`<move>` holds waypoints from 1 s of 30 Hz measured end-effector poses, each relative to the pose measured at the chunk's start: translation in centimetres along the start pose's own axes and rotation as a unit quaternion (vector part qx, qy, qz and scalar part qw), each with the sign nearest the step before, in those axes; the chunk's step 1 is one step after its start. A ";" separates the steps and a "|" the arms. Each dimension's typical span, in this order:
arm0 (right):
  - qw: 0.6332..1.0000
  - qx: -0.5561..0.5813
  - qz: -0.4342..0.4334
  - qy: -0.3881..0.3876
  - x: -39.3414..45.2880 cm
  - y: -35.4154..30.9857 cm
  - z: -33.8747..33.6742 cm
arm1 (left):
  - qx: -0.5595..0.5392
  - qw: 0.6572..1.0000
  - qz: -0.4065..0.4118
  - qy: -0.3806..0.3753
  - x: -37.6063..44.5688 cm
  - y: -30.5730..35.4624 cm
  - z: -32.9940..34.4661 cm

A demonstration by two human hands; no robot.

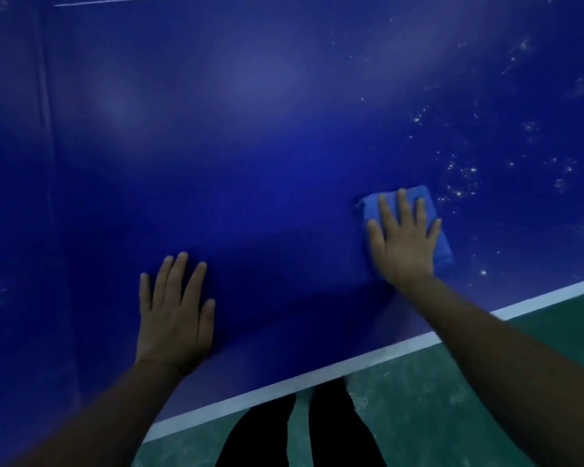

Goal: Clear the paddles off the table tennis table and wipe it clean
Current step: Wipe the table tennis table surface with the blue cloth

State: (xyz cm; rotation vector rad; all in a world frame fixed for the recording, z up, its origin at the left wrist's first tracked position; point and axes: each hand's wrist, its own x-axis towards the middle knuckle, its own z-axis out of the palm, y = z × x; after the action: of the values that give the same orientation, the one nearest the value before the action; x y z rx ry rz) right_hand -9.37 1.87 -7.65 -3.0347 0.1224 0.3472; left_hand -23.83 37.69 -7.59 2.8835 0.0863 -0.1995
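Indoor sports or games room, going by the blue table tennis table (pixel 250 146) with white edge line (pixel 317 374) along its near side and a faint white line at its far end. Green, scuffed sports-type floor (pixel 435 399) below the table's near edge. Dim lighting, soft glare patches on the tabletop. Nothing else of the room visible.

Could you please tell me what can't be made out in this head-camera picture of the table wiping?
- Head view: the part of the blue cloth beneath the right hand, covered by the flat palm.
- The table top beyond all edges but the near white one, cut off by the frame.
- The bright specks beyond the cloth: too small to identify.
- Paddles: none in frame.
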 end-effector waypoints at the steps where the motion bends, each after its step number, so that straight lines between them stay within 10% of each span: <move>1: 0.999 0.020 0.038 0.003 1.7 -0.6 -0.4 | 0.005 1.000 -0.017 0.007 -1.1 -0.3 0.2; 4: 0.998 0.029 0.055 0.009 3.4 -6.1 -0.1 | 0.011 0.998 -0.052 0.018 -3.1 -0.8 0.8; 10: 0.884 -0.089 -0.458 -0.018 -1.1 -10.4 1.5 | 0.010 0.998 -0.048 0.026 -2.7 -1.0 0.9; 18: 0.955 -0.067 -0.289 -0.017 12.5 -21.2 -1.7 | 0.017 0.999 -0.042 0.024 -2.8 -0.9 1.1; 21: 0.925 -0.085 -0.370 0.013 8.2 -25.6 0.1 | 0.007 0.998 -0.045 0.036 -2.9 -1.0 1.4; 27: 0.755 -0.105 -0.647 -0.033 -4.2 -10.1 2.0 | 0.012 0.999 -0.041 0.026 -2.7 -1.0 1.2; 30: 0.786 -0.156 -0.597 -0.037 -1.9 -2.9 0.0 | 0.020 0.999 -0.035 0.018 -2.8 -0.9 1.1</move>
State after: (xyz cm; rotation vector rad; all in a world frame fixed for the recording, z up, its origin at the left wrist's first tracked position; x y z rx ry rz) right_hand -10.91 4.88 -6.99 -2.6184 -1.8866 0.3476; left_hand -26.79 38.15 -8.52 2.9270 0.1918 -0.1638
